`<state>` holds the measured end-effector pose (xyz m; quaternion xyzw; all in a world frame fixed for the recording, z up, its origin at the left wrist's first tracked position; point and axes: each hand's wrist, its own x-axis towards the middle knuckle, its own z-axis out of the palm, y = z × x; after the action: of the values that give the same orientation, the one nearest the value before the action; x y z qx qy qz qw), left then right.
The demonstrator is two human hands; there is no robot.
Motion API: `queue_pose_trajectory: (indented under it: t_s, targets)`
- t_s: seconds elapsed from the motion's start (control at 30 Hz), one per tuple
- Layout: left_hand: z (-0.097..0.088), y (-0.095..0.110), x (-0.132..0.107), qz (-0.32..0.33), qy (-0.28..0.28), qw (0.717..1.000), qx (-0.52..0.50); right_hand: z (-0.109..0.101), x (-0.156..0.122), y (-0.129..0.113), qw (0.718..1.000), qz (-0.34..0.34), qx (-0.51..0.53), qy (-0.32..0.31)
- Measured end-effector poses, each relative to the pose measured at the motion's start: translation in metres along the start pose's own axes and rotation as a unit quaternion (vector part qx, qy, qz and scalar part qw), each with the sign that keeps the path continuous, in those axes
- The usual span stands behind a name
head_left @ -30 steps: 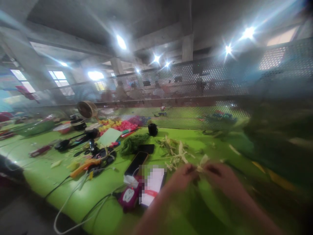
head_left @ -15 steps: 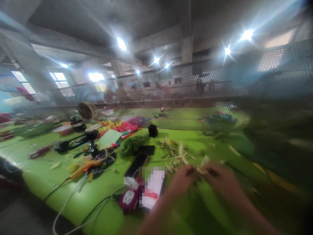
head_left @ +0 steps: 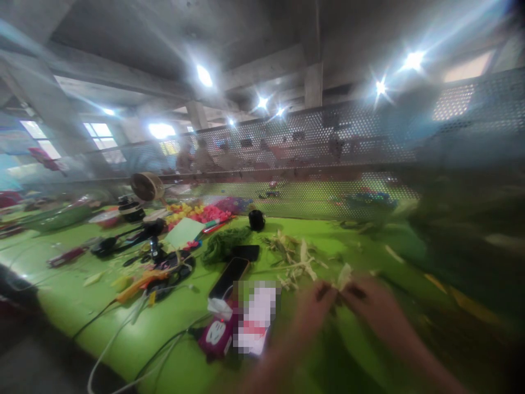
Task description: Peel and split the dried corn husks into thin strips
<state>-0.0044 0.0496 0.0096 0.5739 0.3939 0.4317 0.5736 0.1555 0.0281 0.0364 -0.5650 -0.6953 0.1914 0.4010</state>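
Observation:
Both my hands meet low over the green table (head_left: pixel 184 361), right of centre. My left hand (head_left: pixel 314 303) and my right hand (head_left: pixel 371 303) have their fingers pinched together on a small pale strip of plant material (head_left: pixel 342 278) that sticks up between them. The picture is blurred, so the finger grip is only roughly visible. Just behind the hands lies a loose heap of pale husk-like scraps (head_left: pixel 293 257). A dark phone (head_left: pixel 228 277) and a pixelated white card (head_left: pixel 256 317) lie to the left of my left hand.
A magenta device (head_left: pixel 215 335) with white cables sits near the front edge. Further left are an orange tool (head_left: pixel 137 283), black gear (head_left: pixel 123 241), a small fan (head_left: pixel 145 187), green foliage (head_left: pixel 223 242) and pink and yellow flowers (head_left: pixel 199 212). A perforated metal screen (head_left: pixel 328 142) backs the table.
My hands have drifted slightly lower and right while staying pinched on the pale strip. The view has shifted a little.

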Motion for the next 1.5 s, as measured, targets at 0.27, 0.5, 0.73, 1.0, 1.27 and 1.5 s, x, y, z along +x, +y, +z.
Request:
queue_pose_trajectory:
  t_s: [0.27, 0.5, 0.73, 1.0, 1.27, 1.5]
  targets:
    - [0.0, -0.001, -0.001, 0.006, 0.044, 0.999, 0.014, 0.001, -0.002, -0.01, 0.999, 0.044, 0.032, -0.007]
    - [-0.001, -0.003, 0.001, -0.004, 0.048, 0.998, -0.036, -0.001, -0.001, -0.01, 0.983, 0.12, 0.139, -0.024]
    - [0.001, 0.004, -0.003, -0.003, 0.001, 1.0, -0.015, -0.002, 0.0, -0.021, 0.985, 0.124, 0.116, 0.005]
    - [0.002, -0.002, 0.0, -0.018, 0.027, 0.999, -0.032, -0.003, -0.002, -0.03, 0.987, 0.11, 0.112, 0.031]
    - [-0.001, -0.006, 0.002, 0.002, 0.064, 0.997, -0.047, 0.0, -0.002, -0.038, 0.985, 0.129, 0.115, 0.019]
    - [0.002, -0.006, 0.001, -0.012, 0.055, 0.996, -0.065, 0.005, -0.005, -0.025, 0.992, 0.07, 0.108, 0.004]
